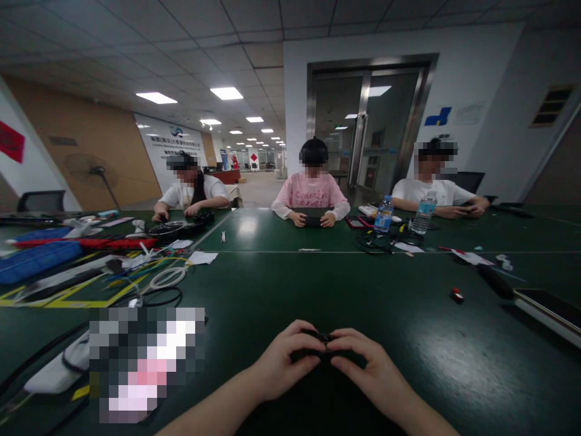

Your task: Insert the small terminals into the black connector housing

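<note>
A small dark object is held between both hands, just above the green table's near part. My left hand pinches it from the left, thumb below and fingers above. From the right, my right hand grips it the same way, with its index finger and thumb curved toward the other hand. The fingertips of the two hands nearly meet. What exactly the dark object is cannot be made out.
Cables, a white power strip and a blue tray lie at the left. Water bottles stand farther back. A small red object and a tablet-like device lie at the right. Three people sit across the table.
</note>
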The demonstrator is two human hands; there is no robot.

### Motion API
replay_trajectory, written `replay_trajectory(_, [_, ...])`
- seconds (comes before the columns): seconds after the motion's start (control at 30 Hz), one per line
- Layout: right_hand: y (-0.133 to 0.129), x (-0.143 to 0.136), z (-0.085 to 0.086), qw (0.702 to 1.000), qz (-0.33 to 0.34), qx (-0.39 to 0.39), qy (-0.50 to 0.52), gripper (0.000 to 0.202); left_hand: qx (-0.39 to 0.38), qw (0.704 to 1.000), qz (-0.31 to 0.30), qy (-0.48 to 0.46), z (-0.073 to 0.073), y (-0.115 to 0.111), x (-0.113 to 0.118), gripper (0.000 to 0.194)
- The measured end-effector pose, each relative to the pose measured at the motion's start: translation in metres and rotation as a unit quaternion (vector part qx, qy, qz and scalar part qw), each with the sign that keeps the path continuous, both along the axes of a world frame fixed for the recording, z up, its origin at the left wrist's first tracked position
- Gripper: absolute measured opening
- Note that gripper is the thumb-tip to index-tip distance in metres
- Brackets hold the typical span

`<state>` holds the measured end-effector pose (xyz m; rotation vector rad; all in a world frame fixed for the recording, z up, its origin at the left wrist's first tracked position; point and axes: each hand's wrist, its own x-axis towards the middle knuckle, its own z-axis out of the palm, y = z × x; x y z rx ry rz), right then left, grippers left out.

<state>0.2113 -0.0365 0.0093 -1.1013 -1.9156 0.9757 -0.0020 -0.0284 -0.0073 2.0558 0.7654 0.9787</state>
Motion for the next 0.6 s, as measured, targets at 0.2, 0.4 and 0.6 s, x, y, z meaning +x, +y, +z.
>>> replay_trajectory(0.2, [-0.0002, 0.0007, 0.0005, 1.0, 0.002, -0.005, 0.001, 0.015, -0.001, 1.0, 0.002, 0.004, 0.0021, -0.0009, 0.0, 0.021])
replay_trajectory(0.4, [0.0, 0.0007, -0.0009, 1.0, 0.0, -0.003, 0.003, 0.015, -0.002, 1.0, 0.006, 0.011, 0.0019, -0.0007, -0.0004, 0.02])
replay_trajectory(0.6, [0.0004, 0.0009, -0.0006, 1.0, 0.004, -0.016, 0.003, 0.017, -0.01, 1.0, -0.004, 0.013, 0.0021, -0.0007, -0.0002, 0.024])
